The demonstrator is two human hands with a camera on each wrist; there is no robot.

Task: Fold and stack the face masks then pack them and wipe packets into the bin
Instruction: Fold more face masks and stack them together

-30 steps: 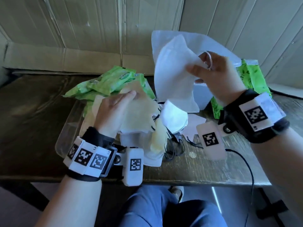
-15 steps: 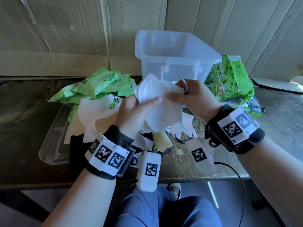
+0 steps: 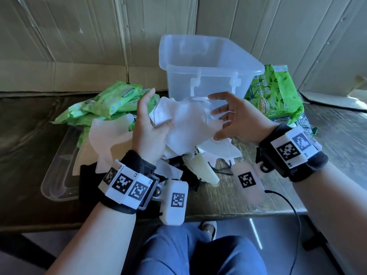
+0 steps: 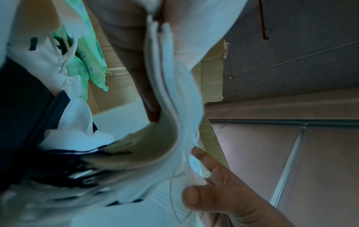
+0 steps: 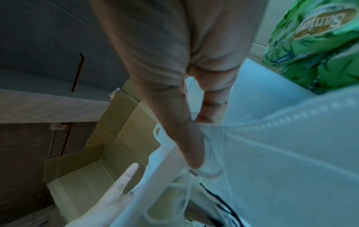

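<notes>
The dark surface [image 3: 327, 147] carries a clear bin [image 3: 210, 62], seemingly empty, flanked by green wipe packets [image 3: 117, 96] and a loose heap of masks [image 3: 111, 139] in front. Above that heap a white face mask [image 3: 186, 124] is held between both hands — the folding step is judged in hand. The left hand [image 3: 151, 132] pinches one edge with its thumb; the right hand [image 3: 234, 120] is spread, fingers straight against the other side. Next, the halves would need pressing flat — then stacking.
</notes>
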